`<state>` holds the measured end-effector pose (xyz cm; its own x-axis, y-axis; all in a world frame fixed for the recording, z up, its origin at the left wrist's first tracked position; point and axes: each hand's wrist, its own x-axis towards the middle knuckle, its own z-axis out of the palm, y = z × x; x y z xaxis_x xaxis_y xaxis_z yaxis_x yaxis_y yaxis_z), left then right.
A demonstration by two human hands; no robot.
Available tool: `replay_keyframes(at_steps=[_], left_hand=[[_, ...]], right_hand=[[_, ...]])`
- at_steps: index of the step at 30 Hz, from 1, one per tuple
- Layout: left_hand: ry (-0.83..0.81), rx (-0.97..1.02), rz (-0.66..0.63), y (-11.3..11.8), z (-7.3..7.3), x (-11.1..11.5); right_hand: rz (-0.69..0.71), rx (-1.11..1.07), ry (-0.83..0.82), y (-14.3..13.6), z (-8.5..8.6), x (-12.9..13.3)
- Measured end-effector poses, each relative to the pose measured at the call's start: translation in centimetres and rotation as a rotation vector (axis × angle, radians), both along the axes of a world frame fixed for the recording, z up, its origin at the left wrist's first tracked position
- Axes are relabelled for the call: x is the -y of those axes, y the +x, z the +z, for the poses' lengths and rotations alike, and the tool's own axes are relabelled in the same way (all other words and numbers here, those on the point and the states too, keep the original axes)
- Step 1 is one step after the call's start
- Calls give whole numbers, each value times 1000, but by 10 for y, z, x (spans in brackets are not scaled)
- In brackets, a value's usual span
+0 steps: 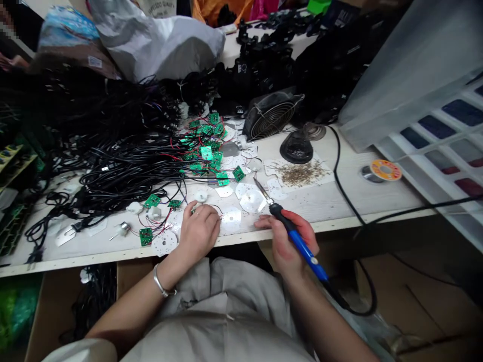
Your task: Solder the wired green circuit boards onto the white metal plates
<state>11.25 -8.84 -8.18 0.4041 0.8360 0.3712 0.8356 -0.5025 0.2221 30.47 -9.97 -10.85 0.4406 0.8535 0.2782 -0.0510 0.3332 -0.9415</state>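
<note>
My right hand (296,239) grips a blue and black soldering iron (302,246). Its metal tip points up and away over the bench, above some white round discs (252,198). On the bench near the front edge rests my left hand (199,226), fingers curled together; what they pinch, if anything, is hidden. A thin dark wire (216,206) shows beside those fingers. Just left of this hand lie a white perforated disc (164,243), a small green circuit board (145,236) and a little metal motor (123,229) with a shaft. A pale plate (231,219) lies between my hands.
Black cables (124,161) with green boards (206,153) on their ends heap up at left and centre. Behind stand a small fan (271,114) and a dark iron holder (296,147) with brown debris (302,174). A solder spool (385,170) and white drawers (433,146) are at right.
</note>
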Motion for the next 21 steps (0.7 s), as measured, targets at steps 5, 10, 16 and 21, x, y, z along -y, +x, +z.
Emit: replay_keyframes(at_steps=[5, 10, 16, 21], left_hand=[[58, -88, -5, -8, 2, 2], [104, -250, -79, -37, 19, 9], [144, -375, -192, -86, 39, 15], [115, -412, -211, -122, 45, 16]], right_hand=[[-38, 20, -43, -3, 0, 0], [-33, 33, -30, -5, 0, -1], [-61, 64, -58, -5, -5, 2], [-90, 400, 151, 7, -8, -4]])
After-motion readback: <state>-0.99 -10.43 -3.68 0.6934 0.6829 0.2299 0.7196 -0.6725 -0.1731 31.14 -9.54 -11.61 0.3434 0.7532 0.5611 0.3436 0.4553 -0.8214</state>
